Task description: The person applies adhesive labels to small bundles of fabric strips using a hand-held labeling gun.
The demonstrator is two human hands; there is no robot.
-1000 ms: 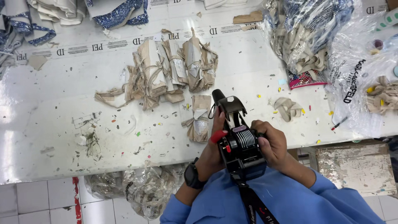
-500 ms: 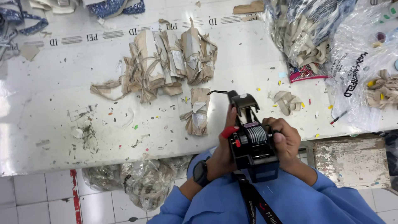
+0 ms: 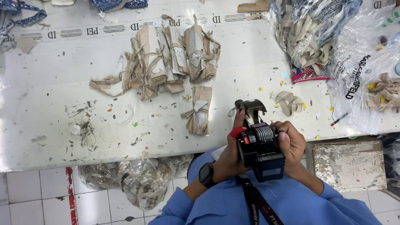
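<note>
Both hands, left (image 3: 231, 152) and right (image 3: 291, 143), clamped around a black label gun (image 3: 259, 146) beside tied paper bundles (image 3: 171, 58).

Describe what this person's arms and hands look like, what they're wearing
Both arms wear long light blue sleeves, pushed back from the wrists. The left hand has a black smartwatch on its wrist; the right hand is bare, without gloves or rings visible.

Black label gun (image 3: 259, 143) raised slightly, both hands shifted right, single tied bundle (image 3: 199, 110) fully uncovered
</note>
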